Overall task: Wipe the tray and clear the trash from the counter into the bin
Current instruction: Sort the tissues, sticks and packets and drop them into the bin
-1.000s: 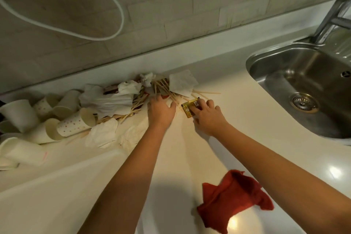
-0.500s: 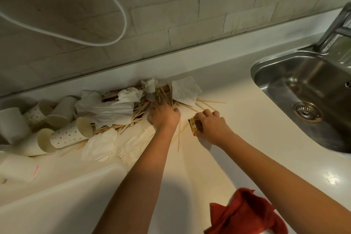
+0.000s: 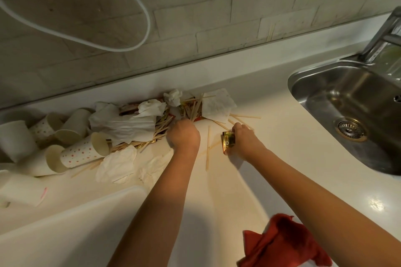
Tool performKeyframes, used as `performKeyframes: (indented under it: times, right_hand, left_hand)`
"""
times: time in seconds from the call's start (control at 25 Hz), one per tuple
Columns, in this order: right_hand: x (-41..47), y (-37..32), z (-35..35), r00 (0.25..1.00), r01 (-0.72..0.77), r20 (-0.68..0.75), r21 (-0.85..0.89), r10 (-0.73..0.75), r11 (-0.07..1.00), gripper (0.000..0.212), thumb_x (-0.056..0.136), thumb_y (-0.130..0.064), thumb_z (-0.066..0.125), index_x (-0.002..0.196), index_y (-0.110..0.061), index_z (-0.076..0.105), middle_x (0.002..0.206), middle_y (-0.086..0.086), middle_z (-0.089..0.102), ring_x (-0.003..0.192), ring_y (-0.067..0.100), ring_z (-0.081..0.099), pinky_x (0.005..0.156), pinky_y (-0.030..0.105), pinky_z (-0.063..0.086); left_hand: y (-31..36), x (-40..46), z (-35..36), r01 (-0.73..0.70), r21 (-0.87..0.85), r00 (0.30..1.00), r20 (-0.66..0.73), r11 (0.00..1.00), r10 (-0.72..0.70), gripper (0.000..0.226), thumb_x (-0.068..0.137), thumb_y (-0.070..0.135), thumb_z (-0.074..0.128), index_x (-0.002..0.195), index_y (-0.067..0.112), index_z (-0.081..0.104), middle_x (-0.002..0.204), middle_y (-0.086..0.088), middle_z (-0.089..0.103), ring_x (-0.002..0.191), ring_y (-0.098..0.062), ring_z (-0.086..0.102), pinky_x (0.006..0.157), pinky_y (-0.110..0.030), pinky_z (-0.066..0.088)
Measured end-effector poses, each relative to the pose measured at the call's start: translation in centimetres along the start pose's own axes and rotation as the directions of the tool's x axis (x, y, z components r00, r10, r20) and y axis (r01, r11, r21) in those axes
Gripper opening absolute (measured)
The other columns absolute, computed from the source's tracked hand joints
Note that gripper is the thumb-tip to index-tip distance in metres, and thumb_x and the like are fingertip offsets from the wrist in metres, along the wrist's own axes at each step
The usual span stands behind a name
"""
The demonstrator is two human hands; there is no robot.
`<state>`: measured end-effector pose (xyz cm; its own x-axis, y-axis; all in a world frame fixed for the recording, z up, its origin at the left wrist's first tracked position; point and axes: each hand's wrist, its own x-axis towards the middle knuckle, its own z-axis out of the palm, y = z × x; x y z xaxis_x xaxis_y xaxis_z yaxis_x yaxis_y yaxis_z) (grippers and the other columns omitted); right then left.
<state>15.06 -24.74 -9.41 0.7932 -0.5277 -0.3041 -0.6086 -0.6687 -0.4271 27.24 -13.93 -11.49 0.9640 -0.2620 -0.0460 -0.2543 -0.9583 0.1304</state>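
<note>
A heap of trash lies against the back of the white counter: crumpled napkins, several wooden sticks, wrappers and tipped paper cups. My left hand is curled into the edge of the heap, gripping sticks there. My right hand pinches a small gold wrapper just above the counter. A white tray fills the lower left. A red cloth lies crumpled at the lower right, partly under my right forearm.
A steel sink with a drain and a tap is set into the counter at the right. A white cable loops down the tiled wall above the heap.
Both hands have drawn back a little from the heap toward me. My right hand has turned the gold wrapper upright, and a loose stick now lies between my hands.
</note>
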Motion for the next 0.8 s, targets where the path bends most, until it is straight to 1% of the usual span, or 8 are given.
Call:
performKeyframes:
  times: [0.08,0.12,0.28,0.44,0.6,0.8]
  right_hand:
    - [-0.3,0.1,0.3,1.000,0.013,-0.018,0.057,-0.012,0.998,0.062,0.070,-0.023,0.079,0.119,-0.010,0.043,0.120,0.009,0.048,0.107,0.026,0.051,0.087,0.036,0.046]
    - [-0.4,0.1,0.4,1.000,0.018,-0.026,0.071,-0.016,0.997,0.060,0.070,-0.022,0.078,0.118,-0.010,0.044,0.118,0.008,0.048,0.105,0.025,0.052,0.085,0.034,0.045]
    - [-0.8,0.4,0.5,0.998,0.038,-0.057,0.121,-0.031,0.992,0.053,0.072,-0.021,0.077,0.114,-0.010,0.046,0.113,0.007,0.050,0.100,0.023,0.052,0.078,0.030,0.042]
    - [-0.9,0.7,0.5,0.996,0.052,-0.082,0.164,-0.039,0.985,0.052,0.072,-0.019,0.078,0.112,-0.009,0.047,0.111,0.007,0.050,0.091,0.019,0.049,0.075,0.028,0.039]
    - [-0.9,0.9,0.6,0.995,0.050,-0.094,0.193,-0.033,0.980,0.053,0.070,-0.019,0.079,0.112,-0.010,0.048,0.110,0.007,0.051,0.089,0.017,0.046,0.076,0.027,0.039]
    - [-0.9,1.1,0.8,0.993,0.066,-0.107,0.206,-0.045,0.976,0.054,0.069,-0.020,0.079,0.112,-0.009,0.049,0.109,0.008,0.052,0.089,0.016,0.045,0.075,0.026,0.037]
  left_hand:
    - [0.1,-0.1,-0.2,-0.004,-0.002,1.000,0.007,1.000,0.004,0.019,0.083,0.016,0.052,0.096,0.010,0.065,0.097,-0.008,0.065,0.087,-0.024,0.064,0.061,-0.032,0.052]
    - [0.1,-0.2,-0.2,-0.015,0.006,1.000,0.004,1.000,0.015,0.020,0.083,0.016,0.052,0.097,0.010,0.064,0.099,-0.008,0.064,0.088,-0.025,0.063,0.061,-0.032,0.051]
    - [0.1,-0.2,-0.5,-0.047,0.032,0.999,0.017,0.998,0.046,0.027,0.085,0.016,0.048,0.109,0.009,0.059,0.115,-0.012,0.054,0.103,-0.028,0.055,0.069,-0.037,0.052]
    - [-0.1,-0.1,-0.5,-0.052,0.064,0.998,0.020,0.997,0.051,0.032,0.090,0.008,0.046,0.120,0.002,0.053,0.126,-0.018,0.048,0.111,-0.031,0.052,0.081,-0.039,0.053]
    - [-0.5,-0.3,-0.7,-0.097,0.072,0.995,0.009,0.993,0.097,0.028,0.092,0.001,0.043,0.119,0.002,0.051,0.119,-0.016,0.056,0.107,-0.029,0.058,0.082,-0.037,0.053]
    - [-1.1,-0.7,-1.2,-0.096,0.000,0.995,-0.005,0.995,0.096,0.031,0.093,-0.003,0.039,0.121,0.004,0.049,0.116,-0.015,0.060,0.106,-0.031,0.061,0.082,-0.041,0.054]
